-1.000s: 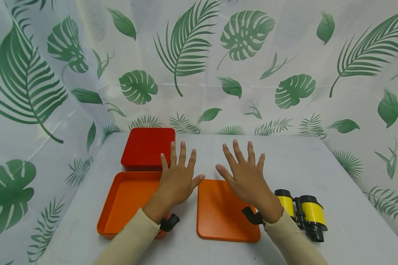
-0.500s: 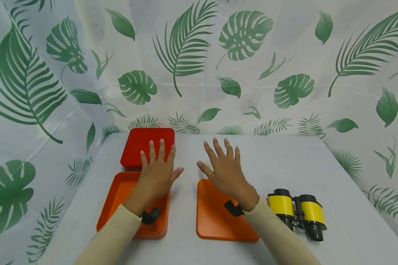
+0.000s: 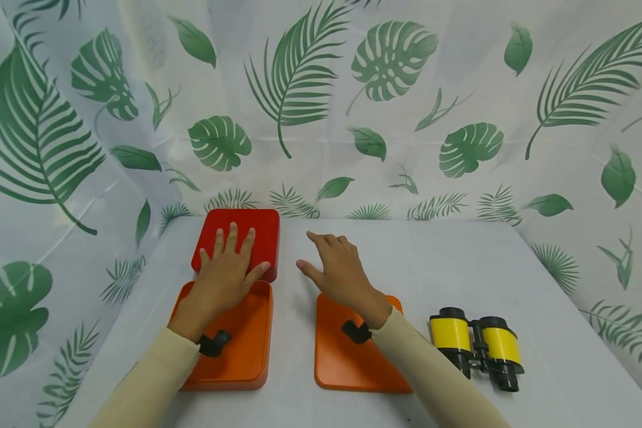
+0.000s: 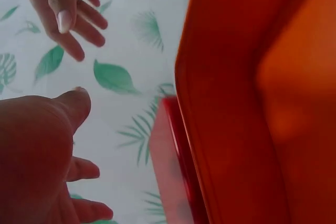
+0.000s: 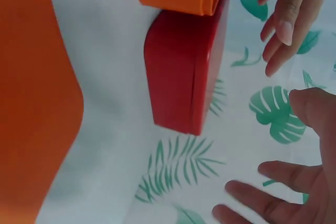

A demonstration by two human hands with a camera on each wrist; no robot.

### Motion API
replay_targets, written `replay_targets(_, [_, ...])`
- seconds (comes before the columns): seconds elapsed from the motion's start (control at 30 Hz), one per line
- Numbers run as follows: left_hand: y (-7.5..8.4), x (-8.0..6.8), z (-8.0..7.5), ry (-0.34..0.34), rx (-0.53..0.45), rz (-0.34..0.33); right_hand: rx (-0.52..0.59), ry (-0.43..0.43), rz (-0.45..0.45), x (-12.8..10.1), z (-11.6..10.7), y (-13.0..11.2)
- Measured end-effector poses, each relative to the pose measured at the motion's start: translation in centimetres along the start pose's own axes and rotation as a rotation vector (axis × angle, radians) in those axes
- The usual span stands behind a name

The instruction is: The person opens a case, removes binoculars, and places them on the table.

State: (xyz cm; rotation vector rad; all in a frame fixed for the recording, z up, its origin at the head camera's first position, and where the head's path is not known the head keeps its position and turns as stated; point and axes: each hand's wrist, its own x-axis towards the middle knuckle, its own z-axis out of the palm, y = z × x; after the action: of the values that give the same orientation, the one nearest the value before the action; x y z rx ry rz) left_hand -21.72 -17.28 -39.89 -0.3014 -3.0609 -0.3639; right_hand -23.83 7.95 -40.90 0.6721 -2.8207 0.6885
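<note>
My left hand (image 3: 222, 282) is spread above the gap between an open orange box (image 3: 241, 351) and a closed red box (image 3: 264, 232) behind it. Its fingers overlap the red box in the head view, but the left wrist view shows them apart from it. My right hand (image 3: 342, 267) hovers over the far edge of a flat orange lid (image 3: 348, 362), thumb apart from the loosely bent fingers. In the right wrist view both hands hang in the air, the red box (image 5: 176, 72) standing below and between them. Neither hand holds anything.
Yellow and black binoculars (image 3: 449, 333) lie at the right of the white table (image 3: 460, 255). A white curtain (image 3: 310, 148) with green leaf prints stands behind and along both sides. Black wrist mounts (image 3: 214, 343) sit under the sleeves.
Both hands have moved left; the left hand now overlaps the red box in view. The right hand's fingers have drawn together and bent. The boxes, lid and binoculars stay put.
</note>
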Motion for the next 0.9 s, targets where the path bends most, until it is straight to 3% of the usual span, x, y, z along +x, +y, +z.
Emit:
replay_targets(0.27, [-2.7,0.2,-0.6,0.061,-0.077,0.006,0.169,-0.008,-0.006,1.2,1.0,-0.4])
replay_targets(0.5, [-4.8,0.8,-1.0,0.085,-0.226,-0.044,0.296,0.020,0.000,2.2,1.6,-0.5])
replay_targets(0.9, [-8.5,2.3,-1.8,0.138,-0.451,-0.126,0.443,0.016,0.095,4.5,2.6,-0.7])
